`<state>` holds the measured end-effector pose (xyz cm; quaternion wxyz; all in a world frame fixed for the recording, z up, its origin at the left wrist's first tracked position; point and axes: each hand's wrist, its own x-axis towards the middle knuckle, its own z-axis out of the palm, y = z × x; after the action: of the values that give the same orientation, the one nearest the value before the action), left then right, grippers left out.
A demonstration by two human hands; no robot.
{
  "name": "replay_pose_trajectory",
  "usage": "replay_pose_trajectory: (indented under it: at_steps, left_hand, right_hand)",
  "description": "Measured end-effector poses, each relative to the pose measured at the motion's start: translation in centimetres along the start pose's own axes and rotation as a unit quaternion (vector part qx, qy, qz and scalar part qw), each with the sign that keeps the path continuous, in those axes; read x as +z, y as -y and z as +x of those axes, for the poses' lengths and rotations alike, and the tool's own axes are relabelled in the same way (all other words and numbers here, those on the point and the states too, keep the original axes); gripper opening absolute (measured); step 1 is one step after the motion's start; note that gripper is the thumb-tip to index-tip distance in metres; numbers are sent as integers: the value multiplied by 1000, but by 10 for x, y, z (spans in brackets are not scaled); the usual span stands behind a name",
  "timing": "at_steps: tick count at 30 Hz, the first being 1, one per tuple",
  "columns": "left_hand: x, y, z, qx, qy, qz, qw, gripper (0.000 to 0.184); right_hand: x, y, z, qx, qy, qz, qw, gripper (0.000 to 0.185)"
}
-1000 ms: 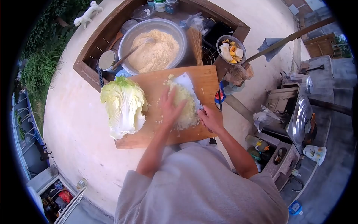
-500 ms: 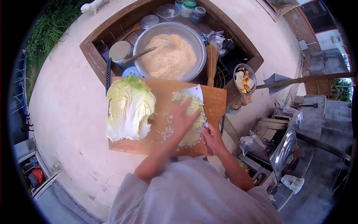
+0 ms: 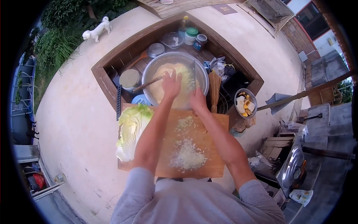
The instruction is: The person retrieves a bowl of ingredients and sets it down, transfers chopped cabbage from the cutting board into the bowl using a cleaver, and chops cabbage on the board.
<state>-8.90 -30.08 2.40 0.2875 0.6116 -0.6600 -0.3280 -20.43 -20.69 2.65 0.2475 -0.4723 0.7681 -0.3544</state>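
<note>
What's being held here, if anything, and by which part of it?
The cleaver, by its handle, in the right hand; the left hand shows no hold.

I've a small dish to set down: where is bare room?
On the board, the near right corner beside the chopped vegetable looks bare, as does the pale floor left of the cabbage. Jars and a brush crowd the bowl.

No text, brand or number can be read. A flat, dark mat point(image 3: 224, 9) on the pale ground at the top bears small light marks, too blurred to make out. Inside the wooden-framed table, a white jar with a green lid point(image 3: 191, 36) and, just beside it, a jar with a silvery lid point(image 3: 200, 42) both show labels; the print on each is too small and soft to read.
</note>
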Motion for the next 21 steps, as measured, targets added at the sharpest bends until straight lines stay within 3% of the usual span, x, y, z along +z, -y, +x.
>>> replay_pose_trajectory:
  at_steps: [2,6,9,10,14,15,17,19,21]
  left_hand:
    - [14,7,-18,58,-2,-63,996,62]
    - [36,-4,-41,123,103,-193,968,65]
    - [55,-6,-34,129,157,-323,924,66]
    - [62,-1,-26,172,143,-220,949,64]
    - [65,-3,-14,243,90,-123,958,60]
    - [67,-1,-5,226,67,-153,960,59]
    - [47,-4,9,112,76,-21,991,59]
    - [39,28,11,127,-26,294,947,51]
    - [37,48,30,139,-19,425,894,36]
  right_hand:
    - [-7,12,-1,21,14,36,999,21]
    - [-8,-3,-3,77,66,87,991,20]
    - [-29,8,-18,126,111,206,964,18]
    - [-36,18,-25,137,127,258,948,14]
    - [-50,34,-37,152,143,329,921,8]
    - [-58,40,-41,151,148,333,919,8]
    - [-71,48,-49,147,162,341,914,8]
    - [-81,45,-55,121,144,323,927,11]
    - [-92,33,-63,78,140,296,942,13]
